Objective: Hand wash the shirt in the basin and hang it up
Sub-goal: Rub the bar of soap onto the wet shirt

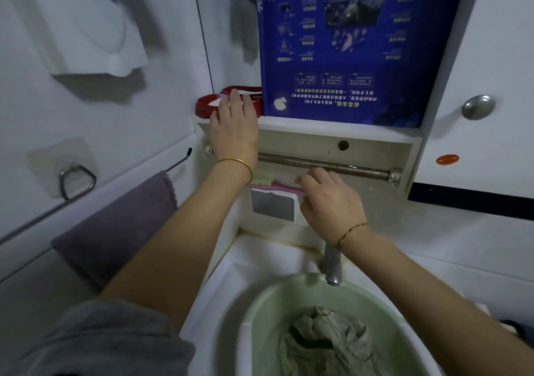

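A crumpled grey-green shirt (pixel 326 344) lies in the pale green basin (pixel 260 312) at the bottom of the view, under the metal tap (pixel 332 266). My left hand (pixel 234 124) is raised to the shelf above, fingers straight, over a red-rimmed soap dish (pixel 202 107). My right hand (pixel 329 199) hangs lower, above the tap, with fingers loosely curled near the pink handle of a scrub brush (pixel 268 183). Whether its fingertips touch the handle I cannot tell.
A blue printed box (pixel 346 43) stands on the shelf. A metal rail (pixel 332 166) runs under the shelf. A purple towel (pixel 115 228) hangs at the left, beside a wall hook (pixel 76 180). A white cabinet door with a round knob (pixel 478 107) is at the right.
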### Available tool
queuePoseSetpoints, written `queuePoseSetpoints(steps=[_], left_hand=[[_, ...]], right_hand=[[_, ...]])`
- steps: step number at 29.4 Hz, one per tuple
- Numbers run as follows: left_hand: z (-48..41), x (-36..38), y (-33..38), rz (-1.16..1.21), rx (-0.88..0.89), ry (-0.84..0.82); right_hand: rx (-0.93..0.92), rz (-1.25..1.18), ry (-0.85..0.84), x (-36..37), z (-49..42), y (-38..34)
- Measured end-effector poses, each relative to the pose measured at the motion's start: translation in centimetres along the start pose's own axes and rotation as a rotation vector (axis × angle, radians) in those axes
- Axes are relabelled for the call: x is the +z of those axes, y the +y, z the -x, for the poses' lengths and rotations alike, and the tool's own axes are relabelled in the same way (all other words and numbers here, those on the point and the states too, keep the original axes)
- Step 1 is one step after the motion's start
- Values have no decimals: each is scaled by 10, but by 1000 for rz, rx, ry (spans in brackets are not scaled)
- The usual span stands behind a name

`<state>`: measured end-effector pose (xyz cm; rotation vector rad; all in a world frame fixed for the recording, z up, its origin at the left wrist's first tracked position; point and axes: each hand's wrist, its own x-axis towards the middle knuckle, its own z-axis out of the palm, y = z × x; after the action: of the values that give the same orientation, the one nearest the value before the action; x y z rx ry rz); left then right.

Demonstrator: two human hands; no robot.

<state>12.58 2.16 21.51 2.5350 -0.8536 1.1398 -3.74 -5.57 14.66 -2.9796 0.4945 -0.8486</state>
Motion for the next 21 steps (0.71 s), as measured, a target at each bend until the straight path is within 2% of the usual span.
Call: queuePoseSetpoints(steps=[4, 8, 12, 21], left_hand=[[-4, 0, -8, -21, 23, 1], [-11, 2, -16, -69, 90, 58], [-12, 3, -23, -28, 119, 44], [-10, -7, -29, 77, 130, 31]], right_hand=[[12, -9, -68, 4, -1, 0], [35, -27, -95, 4, -2, -2], [43, -28, -98, 8, -3, -5], [-22, 130, 80, 15, -4, -13]])
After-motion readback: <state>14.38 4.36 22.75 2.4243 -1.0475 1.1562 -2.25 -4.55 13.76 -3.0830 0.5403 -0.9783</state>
